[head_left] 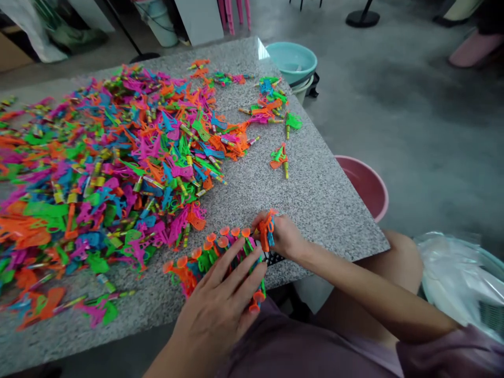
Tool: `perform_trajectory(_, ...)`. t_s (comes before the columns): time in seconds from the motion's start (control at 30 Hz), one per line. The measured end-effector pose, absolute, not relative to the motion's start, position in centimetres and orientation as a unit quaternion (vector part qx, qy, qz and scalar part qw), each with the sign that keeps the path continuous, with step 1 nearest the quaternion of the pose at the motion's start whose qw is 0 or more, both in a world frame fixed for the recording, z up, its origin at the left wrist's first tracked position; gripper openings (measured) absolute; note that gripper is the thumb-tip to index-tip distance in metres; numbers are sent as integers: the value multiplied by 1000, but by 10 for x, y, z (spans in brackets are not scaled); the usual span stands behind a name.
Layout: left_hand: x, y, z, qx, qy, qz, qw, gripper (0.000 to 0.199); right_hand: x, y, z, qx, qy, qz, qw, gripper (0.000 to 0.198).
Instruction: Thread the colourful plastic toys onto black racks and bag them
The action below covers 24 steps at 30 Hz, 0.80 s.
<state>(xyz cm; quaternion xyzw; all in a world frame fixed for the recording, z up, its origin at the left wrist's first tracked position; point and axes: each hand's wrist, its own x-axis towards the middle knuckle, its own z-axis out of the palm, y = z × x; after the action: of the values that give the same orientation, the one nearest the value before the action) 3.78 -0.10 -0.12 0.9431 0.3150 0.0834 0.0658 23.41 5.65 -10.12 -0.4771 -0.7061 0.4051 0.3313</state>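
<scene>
My left hand (222, 302) lies with its fingers stretched out over a tight row of small plastic toy guns (205, 261) at the table's near edge. Orange suction cups (222, 241) line that row's far side, and a few show by my left fingertips. Whatever carries the row is mostly hidden; a bit of black lattice (273, 258) shows beneath my right hand. Closed around an orange toy gun (266, 235) with blue parts beside it, my right hand (286, 237) is at the row's right end.
A large heap of colourful toy guns (129, 152) covers the left of the speckled stone table (315, 210). Loose pieces (280, 157) lie right of it. Beside the table stand a blue basin (293, 58), a pink basin (364, 184) and a tub with clear plastic bags (452, 278).
</scene>
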Motion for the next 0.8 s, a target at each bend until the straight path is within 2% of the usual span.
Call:
perform_trajectory(0.2, 38, -2, -3, 940, 324, 83, 70, 38, 233, 49, -106, -476, -728, 371, 325, 8)
perform_trajectory(0.43, 38, -2, -2, 944, 315, 95, 35, 38, 225, 51, -84, -468, -802, 328, 171, 21)
perform_trajectory(0.53, 39, 0, 2, 950, 302, 72, 19, 37, 221, 57, -73, -477, -801, 333, 140, 20)
perform_trajectory(0.67, 41, 2, 5, 953, 295, 60, 13, 38, 236, 81, -72, -415, -818, 357, 177, 25)
perform_trajectory(0.8, 42, 0, 2, 956, 285, 72, -9, 38, 279, 139, -74, -655, -668, 248, 253, 43)
